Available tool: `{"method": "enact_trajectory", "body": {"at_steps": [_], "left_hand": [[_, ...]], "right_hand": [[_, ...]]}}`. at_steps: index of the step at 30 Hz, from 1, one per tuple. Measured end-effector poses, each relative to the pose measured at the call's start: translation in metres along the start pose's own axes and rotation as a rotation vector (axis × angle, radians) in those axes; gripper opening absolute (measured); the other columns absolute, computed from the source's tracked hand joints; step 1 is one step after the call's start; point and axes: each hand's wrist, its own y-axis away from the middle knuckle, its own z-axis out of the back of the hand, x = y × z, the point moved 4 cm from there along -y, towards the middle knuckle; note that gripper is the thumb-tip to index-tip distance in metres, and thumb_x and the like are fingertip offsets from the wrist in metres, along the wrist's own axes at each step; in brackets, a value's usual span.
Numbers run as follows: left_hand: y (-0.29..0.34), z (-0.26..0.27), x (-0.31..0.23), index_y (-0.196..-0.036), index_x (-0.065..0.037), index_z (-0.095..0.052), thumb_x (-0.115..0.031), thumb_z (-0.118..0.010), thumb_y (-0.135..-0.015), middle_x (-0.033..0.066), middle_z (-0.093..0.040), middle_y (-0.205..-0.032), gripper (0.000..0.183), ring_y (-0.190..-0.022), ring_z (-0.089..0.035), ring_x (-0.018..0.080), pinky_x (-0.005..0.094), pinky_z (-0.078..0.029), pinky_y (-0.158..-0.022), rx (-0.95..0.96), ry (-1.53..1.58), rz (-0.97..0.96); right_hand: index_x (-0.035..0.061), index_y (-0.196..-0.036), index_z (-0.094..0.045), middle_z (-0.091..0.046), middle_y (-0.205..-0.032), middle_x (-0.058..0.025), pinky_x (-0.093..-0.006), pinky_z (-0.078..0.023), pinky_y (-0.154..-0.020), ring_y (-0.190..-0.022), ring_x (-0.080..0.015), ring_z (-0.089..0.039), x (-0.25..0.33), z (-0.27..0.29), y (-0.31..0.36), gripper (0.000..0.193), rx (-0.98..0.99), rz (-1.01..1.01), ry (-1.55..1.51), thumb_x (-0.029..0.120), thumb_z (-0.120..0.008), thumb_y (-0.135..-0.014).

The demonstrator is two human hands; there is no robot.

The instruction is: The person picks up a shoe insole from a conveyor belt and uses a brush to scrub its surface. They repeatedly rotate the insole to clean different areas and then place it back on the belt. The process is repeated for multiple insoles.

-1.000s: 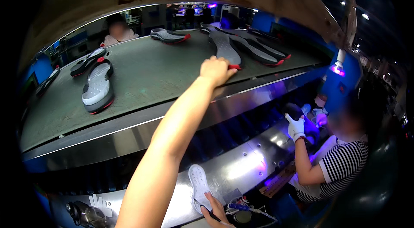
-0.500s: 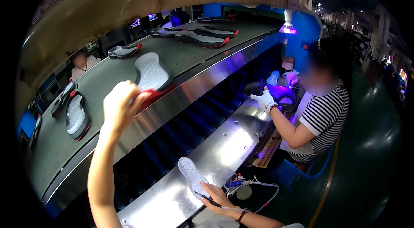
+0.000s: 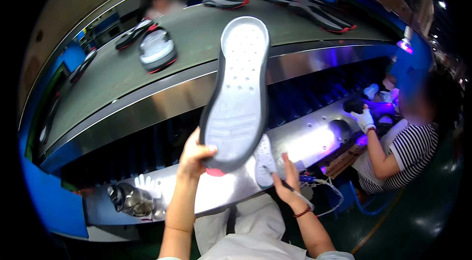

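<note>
A shoe sole (image 3: 235, 107), with a pale grey inside and a dark rim, stands heel up in front of me. My left hand (image 3: 194, 154) grips its toe end, the thumb pressed on the inner face. Some red shows beneath that end. Lower right, my right hand (image 3: 289, 183) has a thin dark pen-like tool (image 3: 280, 177) tucked between thumb and palm, with the fingers fairly straight. Beside it lies a pale sole-shaped piece with small dots (image 3: 264, 161) on the metal bench, partly hidden behind the shoe sole. Whether the right hand touches that piece I cannot tell.
More soles (image 3: 158, 49) lie on the green conveyor belt (image 3: 196, 33) behind a metal rail. A dark bottle (image 3: 129, 200) and a white glove (image 3: 146, 184) sit on the bench (image 3: 214, 193) at left. At right sits a co-worker in a striped top (image 3: 418, 144), near cables (image 3: 327, 186).
My left hand has brought the shoe sole from the belt's edge to in front of me. The view has swung left. My right hand stays low by the pale piece with the pen-like tool.
</note>
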Motion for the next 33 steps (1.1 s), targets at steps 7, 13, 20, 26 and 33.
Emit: {"method": "enact_trajectory", "body": {"at_steps": [7,13,20,26,33], "left_hand": [[0.098,0.052,0.082,-0.122,0.005,-0.031,-0.001,-0.057,-0.052,0.0186,-0.046,-0.114,0.075,-0.103,-0.047,0.0272,0.031,-0.036,-0.09,0.023,0.373,0.437],[0.132,0.075,0.092,-0.129,0.001,-0.022,-0.051,-0.056,-0.062,0.0194,-0.032,-0.128,0.091,-0.118,-0.032,0.032,0.0377,-0.029,-0.097,0.054,0.288,0.134],[0.079,0.073,0.087,-0.129,-0.01,-0.028,-0.076,-0.033,-0.065,0.0156,-0.037,-0.125,0.092,-0.11,-0.043,0.0306,0.0444,-0.039,-0.087,0.076,0.456,0.291],[0.069,0.099,0.087,-0.12,-0.008,-0.042,-0.06,-0.028,-0.081,0.0077,-0.049,-0.115,0.066,-0.1,-0.049,0.0195,0.0301,-0.038,-0.087,-0.261,0.36,0.104],[0.086,0.09,0.106,-0.12,-0.009,-0.043,-0.056,-0.027,-0.084,0.0064,-0.047,-0.117,0.062,-0.103,-0.045,0.019,0.0299,-0.035,-0.09,-0.454,0.192,0.143]], "right_hand": [[-0.004,-0.128,-0.023,-0.035,-0.123,-0.0228,-0.0401,-0.024,-0.095,-0.114,-0.0359,-0.034,0.0,-0.006,0.001,0.062,0.057,-0.013,0.111,0.006,-0.051,-0.074],[-0.0039,-0.129,-0.018,-0.025,-0.132,-0.0204,-0.0416,-0.019,-0.097,-0.121,-0.0351,-0.025,0.022,-0.014,-0.008,0.064,0.105,0.089,0.144,0.002,-0.048,-0.073],[-0.0025,-0.128,-0.022,-0.025,-0.133,-0.018,-0.042,-0.018,-0.097,-0.122,-0.0341,-0.023,0.049,-0.043,-0.02,0.064,0.194,0.298,0.33,-0.001,-0.047,-0.069],[0.0191,-0.127,-0.033,-0.031,-0.133,-0.0037,-0.0531,-0.016,-0.094,-0.121,-0.0271,-0.027,0.082,-0.072,-0.017,0.059,0.365,0.494,0.52,0.008,-0.05,-0.072],[0.0231,-0.127,-0.033,-0.033,-0.132,-0.0039,-0.0555,-0.015,-0.096,-0.123,-0.0228,-0.027,0.088,-0.094,-0.01,0.057,0.485,0.63,0.637,0.011,-0.05,-0.074]]}}
